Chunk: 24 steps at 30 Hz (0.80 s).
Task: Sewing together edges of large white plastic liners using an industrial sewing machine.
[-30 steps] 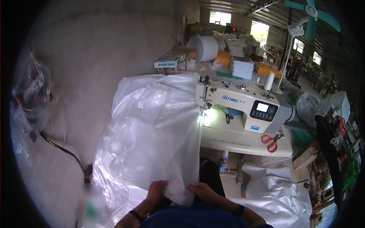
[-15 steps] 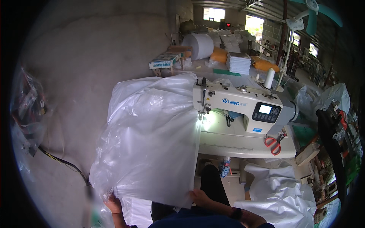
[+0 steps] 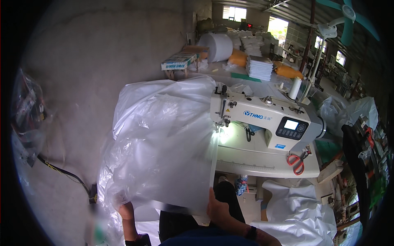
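Observation:
A large white translucent plastic sheet (image 3: 172, 147) hangs over the left end of the sewing table, its right edge running to the needle of a white sewing machine (image 3: 256, 112). My left hand (image 3: 125, 208) grips the sheet's lower left corner, partly behind clear film. At the lower right corner my right hand (image 3: 217, 208) pinches the near edge, thumb uppermost. The machine's lamp lights the needle area, where the sheet's edge meets the presser foot.
Red-handled scissors (image 3: 296, 164) and small black snips (image 3: 248, 134) lie on the sewing table (image 3: 242, 158). A thread cone (image 3: 294, 88) stands behind the machine. Crumpled white sheeting (image 3: 297, 209) is heaped at lower right. A black cable (image 3: 65, 174) runs along the left.
Both hands have moved slightly forward with the sheet's near edge, toward the machine. The sheet's near corners have risen in view, and the whole view has shifted a little.

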Available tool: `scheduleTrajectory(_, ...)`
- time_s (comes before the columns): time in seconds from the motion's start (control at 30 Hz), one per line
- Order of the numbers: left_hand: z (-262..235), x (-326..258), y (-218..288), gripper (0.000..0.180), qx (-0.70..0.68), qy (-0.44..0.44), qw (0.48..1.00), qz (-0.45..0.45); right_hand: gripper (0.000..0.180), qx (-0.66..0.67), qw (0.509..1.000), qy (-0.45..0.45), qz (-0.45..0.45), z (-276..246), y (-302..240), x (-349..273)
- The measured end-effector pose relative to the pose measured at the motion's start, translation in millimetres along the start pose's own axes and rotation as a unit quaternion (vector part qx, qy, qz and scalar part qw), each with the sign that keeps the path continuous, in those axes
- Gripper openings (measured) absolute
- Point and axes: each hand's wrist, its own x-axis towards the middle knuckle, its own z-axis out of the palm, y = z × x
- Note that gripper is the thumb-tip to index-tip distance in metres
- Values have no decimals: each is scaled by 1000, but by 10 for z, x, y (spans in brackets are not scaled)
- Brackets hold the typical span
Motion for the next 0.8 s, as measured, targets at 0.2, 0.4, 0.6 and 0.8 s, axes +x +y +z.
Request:
scheduleTrajectory(0.2, 185, 421, 211, 14, 13, 30, 999, 24, 56, 48, 998, 16, 43, -62, 110, 291)
scheduleTrajectory(0.4, 338, 889, 331, 27, -11, -11, 1000, 23, 45, 70, 991, 111, 17, -152, 180, 578)
scheduleTrajectory(0.6, 1016, 1310, 366, 29, 136, 8, 990, 37, 42, 10, 990, 142, -13, -167, 324, 917)
scheduleTrajectory(0.8, 1497, 1690, 563, 38, 78, -88, 993, 16, 45, -90, 987, 130, -19, -277, 425, 1311)
